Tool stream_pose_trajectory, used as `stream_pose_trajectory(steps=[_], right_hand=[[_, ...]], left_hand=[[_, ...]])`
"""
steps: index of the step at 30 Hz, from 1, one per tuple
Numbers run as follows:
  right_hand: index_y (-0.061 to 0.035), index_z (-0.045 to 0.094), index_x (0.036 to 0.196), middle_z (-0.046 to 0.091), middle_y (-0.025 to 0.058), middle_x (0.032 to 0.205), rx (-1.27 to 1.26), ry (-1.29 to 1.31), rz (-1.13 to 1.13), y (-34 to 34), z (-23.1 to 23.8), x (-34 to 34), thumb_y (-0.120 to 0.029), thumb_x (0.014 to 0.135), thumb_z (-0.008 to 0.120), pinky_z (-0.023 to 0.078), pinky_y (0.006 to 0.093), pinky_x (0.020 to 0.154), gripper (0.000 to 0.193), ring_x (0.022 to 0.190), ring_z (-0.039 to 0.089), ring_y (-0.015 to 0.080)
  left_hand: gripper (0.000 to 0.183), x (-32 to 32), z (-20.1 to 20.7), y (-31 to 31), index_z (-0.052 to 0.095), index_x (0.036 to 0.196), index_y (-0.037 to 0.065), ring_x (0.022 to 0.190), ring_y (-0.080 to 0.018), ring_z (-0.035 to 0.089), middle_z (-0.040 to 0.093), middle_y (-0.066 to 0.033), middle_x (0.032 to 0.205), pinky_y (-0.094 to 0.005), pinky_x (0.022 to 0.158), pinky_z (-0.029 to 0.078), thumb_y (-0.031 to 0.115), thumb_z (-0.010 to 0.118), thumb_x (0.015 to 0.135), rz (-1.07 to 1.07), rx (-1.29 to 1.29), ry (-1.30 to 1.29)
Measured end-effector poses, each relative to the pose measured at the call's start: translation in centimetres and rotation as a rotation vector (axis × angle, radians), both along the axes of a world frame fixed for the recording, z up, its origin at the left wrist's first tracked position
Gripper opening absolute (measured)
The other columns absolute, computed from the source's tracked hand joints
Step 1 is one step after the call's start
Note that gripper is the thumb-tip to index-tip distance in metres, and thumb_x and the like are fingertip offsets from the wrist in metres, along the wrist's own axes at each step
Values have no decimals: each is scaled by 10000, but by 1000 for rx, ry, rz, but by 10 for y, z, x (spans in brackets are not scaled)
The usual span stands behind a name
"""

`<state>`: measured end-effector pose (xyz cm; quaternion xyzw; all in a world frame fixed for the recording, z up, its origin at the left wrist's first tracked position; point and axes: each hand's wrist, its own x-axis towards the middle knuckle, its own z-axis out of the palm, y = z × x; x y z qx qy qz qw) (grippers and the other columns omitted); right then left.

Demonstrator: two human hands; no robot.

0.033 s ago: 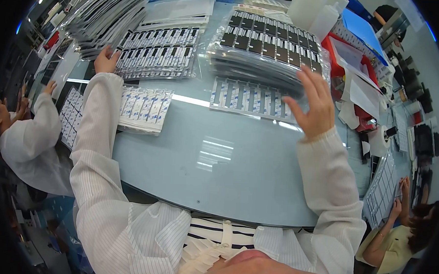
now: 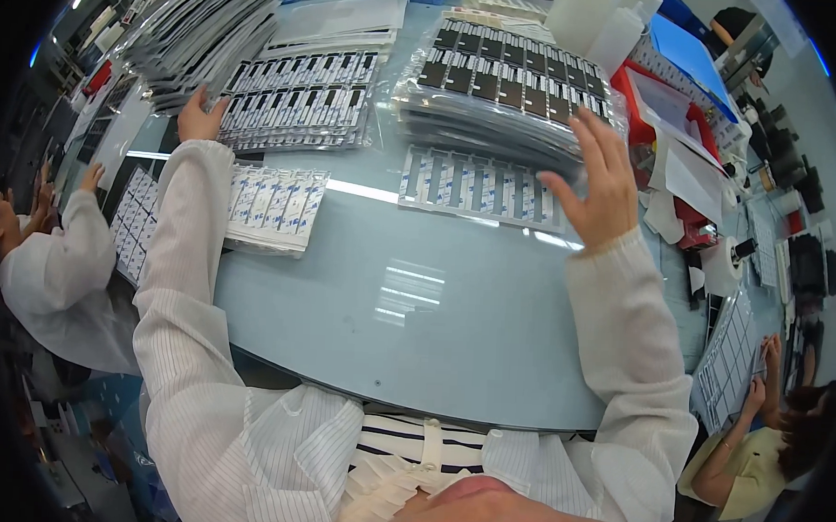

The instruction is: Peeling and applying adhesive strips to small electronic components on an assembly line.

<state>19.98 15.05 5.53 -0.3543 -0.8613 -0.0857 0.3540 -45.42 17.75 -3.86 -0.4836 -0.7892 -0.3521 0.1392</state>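
My left hand [image 2: 201, 118] rests at the left edge of a stack of sheets with black-and-white strips [image 2: 299, 97], thumb and forefinger apart. My right hand [image 2: 607, 187] is open, thumb spread from the fingers, beside the front right corner of a thick stack of clear plastic sheets with black rectangular pieces [image 2: 510, 83]. Whether its fingertips touch that stack I cannot tell. A single clear sheet with blue-and-white strips [image 2: 482, 187] lies in front of the black-piece stack. Nearer my left forearm sits a small pile of white, blue-marked sheets [image 2: 276, 206].
A tall fanned pile of grey sheets [image 2: 199, 32] stands at the far left. Right of my right hand are a red bin [image 2: 643, 117] and papers; a white bottle [image 2: 619, 41] stands behind. Co-workers sit at both sides. The glass-topped table [image 2: 405, 344] has its edge near my body.
My right hand has moved slightly away from me, up along the corner of the black-piece stack. My left hand has hardly moved.
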Motion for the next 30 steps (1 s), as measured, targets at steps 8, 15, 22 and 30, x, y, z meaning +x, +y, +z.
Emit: stream_pose_trajectory(steps=[8,15,22,30], right_hand=[[-105,519,1438,485,101,1507,-56,-321,-284,56,-23,19,-419,859,732,403,416,1125,692,1387,452,279],[-81,627,1320,644,119,1325,-72,-351,-218,45,-7,20,-236,928,674,508,374,1027,424,1220,613,274],[-55,702,1113,723,132,1135,280,-393,-183,54,-3,25,-64,883,674,588,344,854,232,1007,715,266],[-154,707,983,708,26,832,172,-301,-272,39,9,13,-153,824,755,562,336,658,167,770,707,230]], left_hand=[[451,121,53,-57,700,1213,63,1215,-286,611,669,-150,1280,-354,1044,442,294,791,836,-296,-74,-17],[273,271,88,-141,743,1057,63,1179,-307,615,691,-139,1194,-392,1020,462,192,794,822,-807,-104,-157],[132,343,69,-168,743,957,85,1077,-275,649,716,-86,1092,-485,1096,406,154,758,845,-1063,-196,-97],[117,373,56,-171,741,955,69,1036,-268,671,734,-90,1041,-439,1032,456,143,742,863,-1153,-213,-207]])
